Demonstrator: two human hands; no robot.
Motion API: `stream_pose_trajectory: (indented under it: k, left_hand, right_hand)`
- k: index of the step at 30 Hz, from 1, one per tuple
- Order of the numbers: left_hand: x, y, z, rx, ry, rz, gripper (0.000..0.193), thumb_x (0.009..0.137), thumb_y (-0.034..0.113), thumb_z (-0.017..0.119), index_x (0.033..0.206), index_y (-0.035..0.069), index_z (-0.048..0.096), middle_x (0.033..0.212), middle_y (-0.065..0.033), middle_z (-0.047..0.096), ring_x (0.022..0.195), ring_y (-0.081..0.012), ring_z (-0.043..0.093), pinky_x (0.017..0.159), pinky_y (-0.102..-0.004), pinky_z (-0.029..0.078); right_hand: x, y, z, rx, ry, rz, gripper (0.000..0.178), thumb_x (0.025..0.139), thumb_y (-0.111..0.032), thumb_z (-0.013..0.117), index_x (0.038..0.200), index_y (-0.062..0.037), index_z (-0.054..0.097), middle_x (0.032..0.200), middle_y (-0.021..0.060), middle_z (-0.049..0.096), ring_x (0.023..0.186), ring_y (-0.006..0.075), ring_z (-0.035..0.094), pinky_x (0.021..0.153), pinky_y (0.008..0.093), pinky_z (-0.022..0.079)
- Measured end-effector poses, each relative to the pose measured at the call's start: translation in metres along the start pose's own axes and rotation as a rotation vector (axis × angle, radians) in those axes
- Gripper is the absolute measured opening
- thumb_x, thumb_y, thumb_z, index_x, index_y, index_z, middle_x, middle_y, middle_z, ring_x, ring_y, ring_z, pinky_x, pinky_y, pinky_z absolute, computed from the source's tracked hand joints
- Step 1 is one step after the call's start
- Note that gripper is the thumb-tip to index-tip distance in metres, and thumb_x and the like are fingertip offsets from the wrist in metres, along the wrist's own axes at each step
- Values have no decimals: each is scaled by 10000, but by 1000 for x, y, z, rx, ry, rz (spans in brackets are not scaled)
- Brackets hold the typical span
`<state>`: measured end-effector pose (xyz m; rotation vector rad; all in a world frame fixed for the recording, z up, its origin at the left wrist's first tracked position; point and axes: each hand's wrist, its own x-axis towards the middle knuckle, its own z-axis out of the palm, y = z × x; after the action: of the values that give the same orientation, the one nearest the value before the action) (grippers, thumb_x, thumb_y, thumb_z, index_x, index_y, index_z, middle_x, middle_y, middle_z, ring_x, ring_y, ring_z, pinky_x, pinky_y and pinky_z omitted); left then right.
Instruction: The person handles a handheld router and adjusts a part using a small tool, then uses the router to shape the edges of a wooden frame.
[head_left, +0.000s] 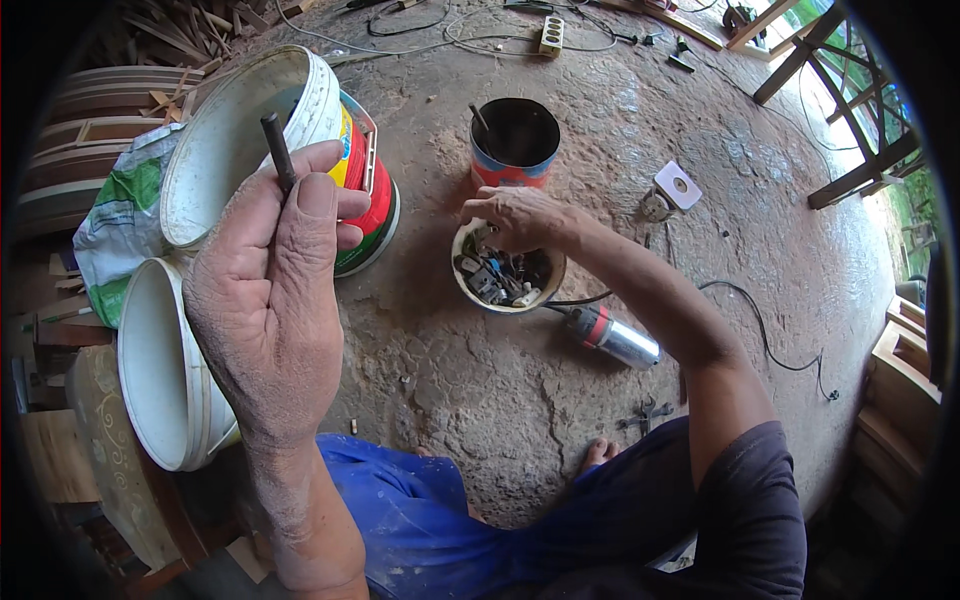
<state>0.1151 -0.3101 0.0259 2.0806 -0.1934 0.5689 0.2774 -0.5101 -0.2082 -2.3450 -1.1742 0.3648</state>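
Observation:
My left hand (275,290), dusty, is raised close to the camera at the left. Its thumb and fingers are closed around a thin dark metal rod (277,150) that points upward. Over a small round bucket (553,290) with a pale rim hangs my right hand (525,218), its bent fingers apart at the bucket's far left side. Their tips are partly hidden. Inside that bucket lie mixed small hardware pieces (505,278), dark, grey and white. Just behind it stands a dark-lined red and blue bucket (515,135) with a stick leaning in it.
Large white buckets (150,365) stand at the left, beside a red and green pail (375,215). A silver power tool (620,338) with a cord lies right of the hardware bucket. A power strip (551,36) and cables are at the back; wooden frames (905,370) at the right.

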Motion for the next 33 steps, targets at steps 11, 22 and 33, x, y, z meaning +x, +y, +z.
stream_pose_trajectory:
  k: [11, 22, 33]
  left_hand:
    - [4, -1, 10, -19, -16, -9, 340, 1097, 247, 550, 1243, -24, 697, 920, -73, 737, 787, -69, 637, 696, -208, 507]
    - [-2, 1, 4, 28, -24, -4, 334, 1096, 242, 553, 1245, -22, 695, 919, -59, 733, 797, -70, 633, 719, -211, 511]
    - [-2, 2, 7, -14, -10, 29, 325, 1093, 227, 561, 1244, -28, 694, 925, -80, 737, 806, -86, 635, 748, -232, 515]
  right_hand:
    - [-54, 40, 16, -358, -185, 157, 176, 798, -152, 695, 969, -130, 729, 893, 105, 730, 869, 335, 728, 710, 468, 561]
    - [-54, 51, 12, -217, -18, 162, 170, 878, -226, 628, 934, -104, 731, 882, 133, 725, 895, 331, 724, 751, 459, 556]
    - [-46, 62, 8, 122, -138, 203, 213, 936, -224, 650, 1060, -68, 727, 990, 149, 735, 945, 286, 712, 853, 402, 542]
